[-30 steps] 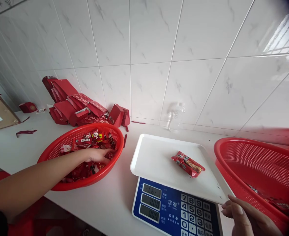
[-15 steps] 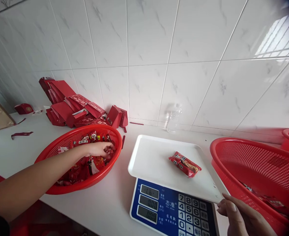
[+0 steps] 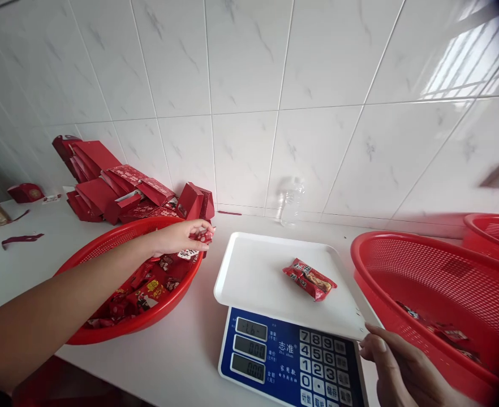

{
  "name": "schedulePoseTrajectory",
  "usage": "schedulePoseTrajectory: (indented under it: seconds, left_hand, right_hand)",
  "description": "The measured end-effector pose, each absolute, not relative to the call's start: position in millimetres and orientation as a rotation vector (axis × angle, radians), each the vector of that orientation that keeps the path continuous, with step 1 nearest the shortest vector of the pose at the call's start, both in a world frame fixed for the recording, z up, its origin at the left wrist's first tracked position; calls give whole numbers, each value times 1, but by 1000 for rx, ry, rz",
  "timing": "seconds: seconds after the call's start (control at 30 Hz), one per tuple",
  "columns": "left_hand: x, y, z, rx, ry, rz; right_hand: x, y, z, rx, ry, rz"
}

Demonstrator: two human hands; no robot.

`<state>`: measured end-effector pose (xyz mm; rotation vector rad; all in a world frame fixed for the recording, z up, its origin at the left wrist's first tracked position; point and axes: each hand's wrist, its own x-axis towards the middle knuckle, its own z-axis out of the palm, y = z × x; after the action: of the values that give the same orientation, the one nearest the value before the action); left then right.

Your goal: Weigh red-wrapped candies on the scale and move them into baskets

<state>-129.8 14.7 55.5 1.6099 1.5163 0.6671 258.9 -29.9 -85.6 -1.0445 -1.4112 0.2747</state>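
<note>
My left hand [image 3: 181, 237] hovers over the right rim of a red mesh basket [image 3: 105, 330] full of red snack packets [image 3: 147, 285], its fingers pinched on a small red packet [image 3: 205, 236]. A digital scale [image 3: 289, 364] with a white tray [image 3: 253, 277] stands at the centre. One red snack packet [image 3: 309, 278] lies on that tray. My right hand [image 3: 406, 373] rests at the tray's near right corner, fingers touching its edge, holding nothing that I can see.
A second red mesh basket [image 3: 427, 282] with a few packets stands at the right, and another red basket [image 3: 493, 232] behind it. Red folded boxes [image 3: 114, 189] are piled against the tiled wall. A clear plastic bottle [image 3: 289, 202] stands behind the scale.
My left hand rose out of the basket's packets with a small packet pinched and moved right toward the scale tray. The view shifted left slightly.
</note>
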Motion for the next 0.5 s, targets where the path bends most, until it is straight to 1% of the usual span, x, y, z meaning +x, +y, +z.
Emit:
schedulePoseTrajectory:
  seconds: [0.13,0.3,0.4,0.5]
  left_hand:
    - [-77,23,52,1706,1404,569]
    - [-23,31,42,1654,1242,380]
    - [-7,33,41,1759,1264,270]
    - [-2,37,38,1886,1323,244]
  right_hand:
    - [263,-22,-95,-935,-1454,262]
    - [266,-17,-100,-859,-1517,233]
    - [265,-18,-97,-857,-1535,214]
    - [262,-19,-93,-860,-1545,196]
